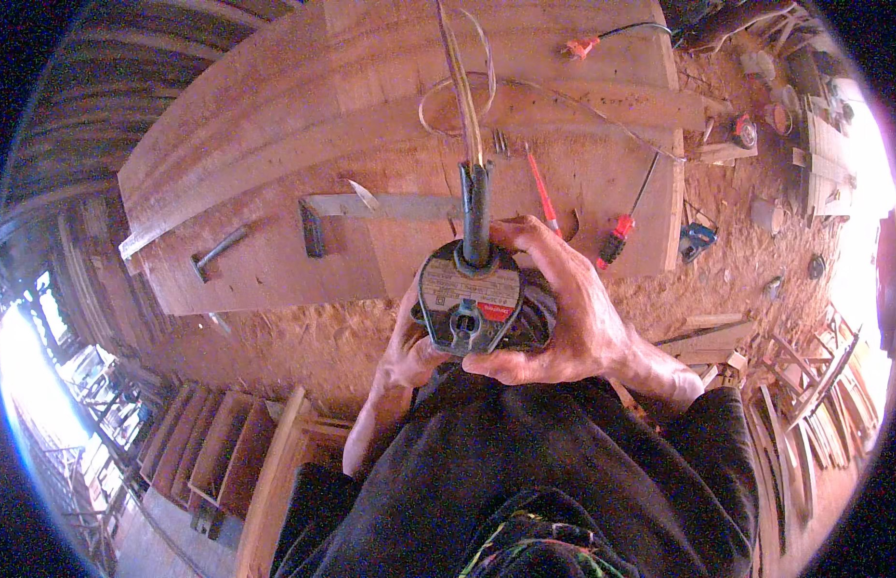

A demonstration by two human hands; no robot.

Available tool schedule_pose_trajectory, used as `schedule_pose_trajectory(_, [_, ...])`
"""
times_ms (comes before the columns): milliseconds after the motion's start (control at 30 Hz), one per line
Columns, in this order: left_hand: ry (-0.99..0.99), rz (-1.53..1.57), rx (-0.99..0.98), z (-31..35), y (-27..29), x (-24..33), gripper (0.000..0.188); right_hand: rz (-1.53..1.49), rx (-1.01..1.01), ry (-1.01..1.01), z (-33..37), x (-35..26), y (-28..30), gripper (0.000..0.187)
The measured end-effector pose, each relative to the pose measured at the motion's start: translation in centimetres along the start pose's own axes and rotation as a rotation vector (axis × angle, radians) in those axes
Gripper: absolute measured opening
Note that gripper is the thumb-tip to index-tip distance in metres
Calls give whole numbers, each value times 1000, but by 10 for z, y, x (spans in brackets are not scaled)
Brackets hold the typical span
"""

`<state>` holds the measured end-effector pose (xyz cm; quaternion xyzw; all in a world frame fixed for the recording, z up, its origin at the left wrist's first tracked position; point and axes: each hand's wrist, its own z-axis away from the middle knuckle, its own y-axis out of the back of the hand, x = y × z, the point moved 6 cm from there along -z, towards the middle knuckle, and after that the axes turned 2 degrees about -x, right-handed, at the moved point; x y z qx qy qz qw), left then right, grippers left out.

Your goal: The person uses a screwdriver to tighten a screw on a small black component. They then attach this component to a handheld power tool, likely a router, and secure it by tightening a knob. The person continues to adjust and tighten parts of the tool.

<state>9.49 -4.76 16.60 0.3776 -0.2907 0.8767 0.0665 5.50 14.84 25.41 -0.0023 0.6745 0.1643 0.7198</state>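
Note:
Close to my body, both my hands hold a black power tool with a grey and red label on its end. My left hand wraps its left side, partly hidden behind it. Around the right side curls my right hand, its thumb along the near edge. A black cord sleeve sticks out of the tool's far side, and a thin two-strand wire runs from it over the wooden workbench. Beyond my right hand lie a slim red pointed tool and a red and black screwdriver.
On the bench's left half are a hammer, a try square and a small pointed blade. An orange plug lies at the far right. Sawdust covers the ground, with a blue tool and wood offcuts to the right.

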Motion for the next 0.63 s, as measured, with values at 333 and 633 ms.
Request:
schedule_pose_trajectory(333, [-7,-9,-10,2,-1,2,115,27,36,30,4,0,0,96])
schedule_pose_trajectory(633, [-5,27,-51,5,-2,3,119,26,32,45,3,-5,-1,93])
